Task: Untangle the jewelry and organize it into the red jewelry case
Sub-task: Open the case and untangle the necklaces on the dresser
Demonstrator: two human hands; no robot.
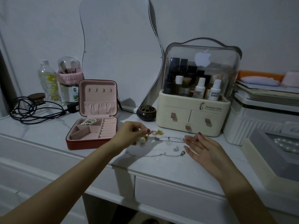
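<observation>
The red jewelry case stands open on the white tabletop, its pink lid upright; a pearl strand lies in its back-left compartment. My left hand hovers just right of the case and pinches small gold jewelry, with a pearl piece below its fingers. My right hand rests palm-up on the table, fingers relaxed, holding nothing. Between the hands lie a thin silver chain, a small clear ring and a silver necklace nearer the front edge.
A cream cosmetics organizer with a clear dome stands behind my right hand, a dark incense pot beside it. Black cables, a bottle and a brush holder sit back left. Stacked white boxes crowd the right.
</observation>
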